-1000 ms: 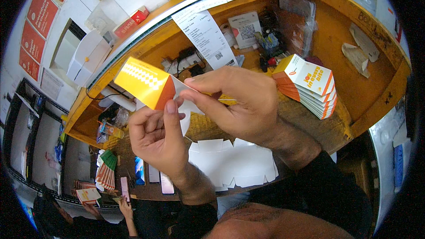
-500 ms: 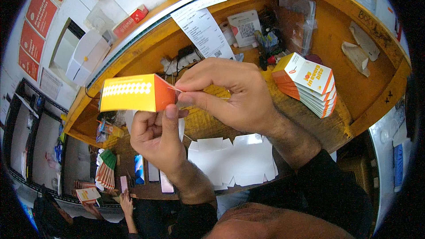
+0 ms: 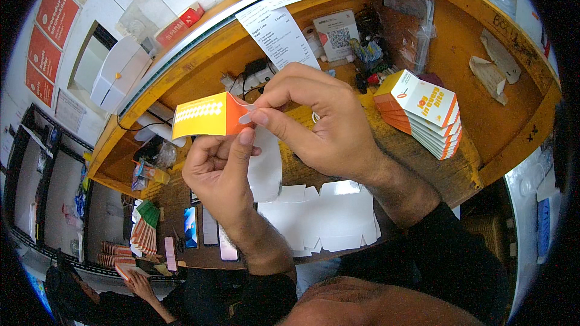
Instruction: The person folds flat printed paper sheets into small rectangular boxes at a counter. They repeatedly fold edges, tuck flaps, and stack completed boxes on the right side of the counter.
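Raised over the counter is a partly folded yellow and orange cardboard box (image 3: 199,116) with a row of white shapes on its side. My left hand (image 3: 217,166) is closed on it from below, thumb up against its orange end. My right hand (image 3: 323,121) pinches a thin flap with a pale edge at that orange end, between thumb and forefinger. A white panel (image 3: 264,172) hangs below the box, between my hands; its link to the box is partly hidden. On the counter beneath, several flat white carton blanks (image 3: 338,214) lie against the near edge.
To the right stands a nested stack of white and orange boxes (image 3: 420,105). A receipt strip (image 3: 284,36) hangs from the counter's upper ledge. Several phones (image 3: 191,227) lie at the left. Beyond them, a co-worker's hand (image 3: 140,285) is on another box beside stacked cartons (image 3: 145,229).
The box has shifted right and turned, its flap now folded differently under my right fingers. A white panel now shows below it. The co-worker's hand has moved left onto a box.
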A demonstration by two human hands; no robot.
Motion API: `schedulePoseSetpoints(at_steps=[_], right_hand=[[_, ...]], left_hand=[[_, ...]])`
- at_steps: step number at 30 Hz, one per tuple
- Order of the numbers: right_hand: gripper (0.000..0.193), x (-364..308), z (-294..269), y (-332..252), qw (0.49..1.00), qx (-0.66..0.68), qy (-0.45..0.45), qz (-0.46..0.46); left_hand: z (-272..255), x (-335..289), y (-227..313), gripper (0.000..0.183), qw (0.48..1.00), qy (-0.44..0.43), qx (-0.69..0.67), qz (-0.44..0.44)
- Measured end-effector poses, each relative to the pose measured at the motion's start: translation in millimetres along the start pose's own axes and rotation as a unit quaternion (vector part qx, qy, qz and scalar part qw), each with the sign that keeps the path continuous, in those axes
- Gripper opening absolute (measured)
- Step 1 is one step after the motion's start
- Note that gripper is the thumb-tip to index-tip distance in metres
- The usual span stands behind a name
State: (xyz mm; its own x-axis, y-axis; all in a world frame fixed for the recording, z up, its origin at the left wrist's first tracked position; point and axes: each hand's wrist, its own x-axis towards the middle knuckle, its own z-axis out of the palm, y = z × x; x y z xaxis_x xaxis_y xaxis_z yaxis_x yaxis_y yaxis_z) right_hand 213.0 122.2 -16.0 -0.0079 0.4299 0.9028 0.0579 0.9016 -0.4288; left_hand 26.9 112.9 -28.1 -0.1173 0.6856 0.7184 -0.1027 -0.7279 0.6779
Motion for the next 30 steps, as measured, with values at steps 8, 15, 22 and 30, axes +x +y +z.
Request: schedulePoseSetpoints(at_steps=[8,15,22,30], right_hand=[[0.008,1,-5,-5,1.0,-0.019,-0.005,0.007],[0.007,2,-13,-11,0.998,-0.046,-0.042,0.01],[0.006,-1,-16,-16,0.995,-0.092,-0.034,0.024],[0.007,-4,-15,-22,0.99,-0.139,-0.027,0.001]], left_hand=[[3,-1,-1,0.022,0.999,-0.027,0.017,-0.002],[-1,1,-2,0.02,0.999,-0.034,0.013,-0.02],[-1,0,-5,0.024,0.997,-0.064,0.019,-0.025],[13,-6,7,0.038,0.994,-0.076,-0.061,-0.049]])
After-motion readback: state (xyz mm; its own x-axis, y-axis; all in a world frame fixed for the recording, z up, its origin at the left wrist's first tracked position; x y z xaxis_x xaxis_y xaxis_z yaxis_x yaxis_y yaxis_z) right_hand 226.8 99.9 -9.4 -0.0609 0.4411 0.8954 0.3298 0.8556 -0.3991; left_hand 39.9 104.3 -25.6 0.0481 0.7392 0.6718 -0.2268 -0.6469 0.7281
